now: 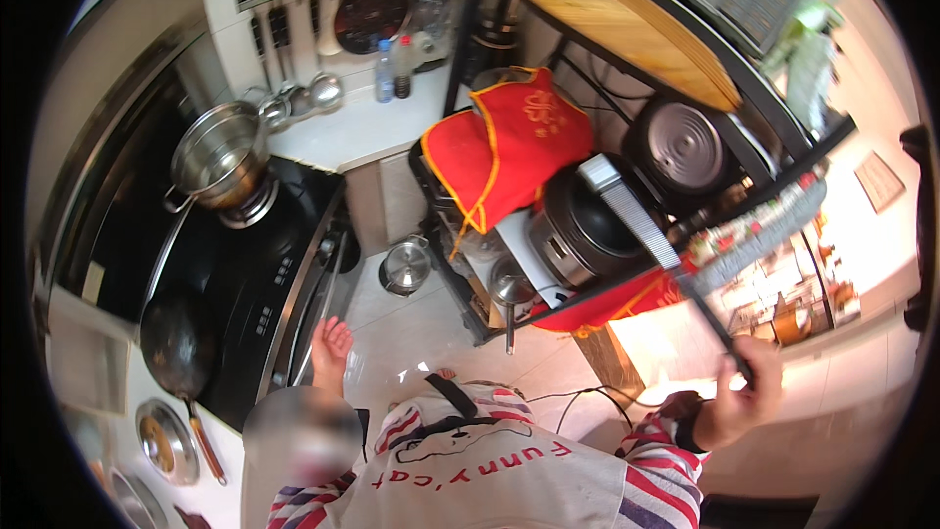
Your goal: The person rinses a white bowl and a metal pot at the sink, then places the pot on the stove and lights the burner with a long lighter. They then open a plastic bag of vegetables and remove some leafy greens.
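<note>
My right hand (pixel 742 389) grips the black handle of a long kitchen utensil (pixel 639 224) with a ribbed grey metal part. Its bright bent end lies in front of a rice cooker (pixel 547 239) on the rack; blur hides its exact kind. My left hand (pixel 332 345) is empty, fingers spread, beside the front edge of the black gas stove (pixel 242 272). A blurred patch covers my left forearm. On the stove, a steel pot (pixel 220 154) stands over the far burner and a dark wok (pixel 176 342) with a wooden handle lies nearer.
A black metal rack (pixel 459 37) holds a wooden cutting board (pixel 624 26) and a red cloth (pixel 514 139). A small pot (pixel 406 267) stands on the floor. Cables (pixel 587 391) run across the tiles. Ladles (pixel 325 90) hang by the counter (pixel 367 125); a steel lid (pixel 165 441) lies left.
</note>
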Action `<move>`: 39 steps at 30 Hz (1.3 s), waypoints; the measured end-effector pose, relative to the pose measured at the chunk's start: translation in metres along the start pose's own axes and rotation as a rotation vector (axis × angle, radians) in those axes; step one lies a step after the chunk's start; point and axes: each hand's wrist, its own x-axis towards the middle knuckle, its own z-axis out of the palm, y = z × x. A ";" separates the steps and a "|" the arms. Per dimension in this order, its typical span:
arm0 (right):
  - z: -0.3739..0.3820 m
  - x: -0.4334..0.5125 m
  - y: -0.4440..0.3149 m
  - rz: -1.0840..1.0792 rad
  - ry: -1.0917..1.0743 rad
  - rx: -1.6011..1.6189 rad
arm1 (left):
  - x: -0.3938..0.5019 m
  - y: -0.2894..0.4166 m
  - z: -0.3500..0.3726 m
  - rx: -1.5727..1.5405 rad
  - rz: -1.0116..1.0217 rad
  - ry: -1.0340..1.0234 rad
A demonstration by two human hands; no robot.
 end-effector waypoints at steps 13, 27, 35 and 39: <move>-0.016 0.084 0.083 0.160 -0.004 -0.934 | -0.053 0.035 -0.068 -0.052 0.057 0.043; 0.223 -0.021 -0.084 -0.099 0.304 0.114 | -0.233 0.081 -0.195 -0.116 0.593 0.265; 0.315 -0.067 -0.308 -0.579 -0.659 1.048 | -0.315 0.127 -0.248 -0.177 0.832 0.853; 0.314 -0.093 -0.373 -0.821 -0.740 1.203 | -0.340 0.139 -0.298 -0.156 0.879 0.971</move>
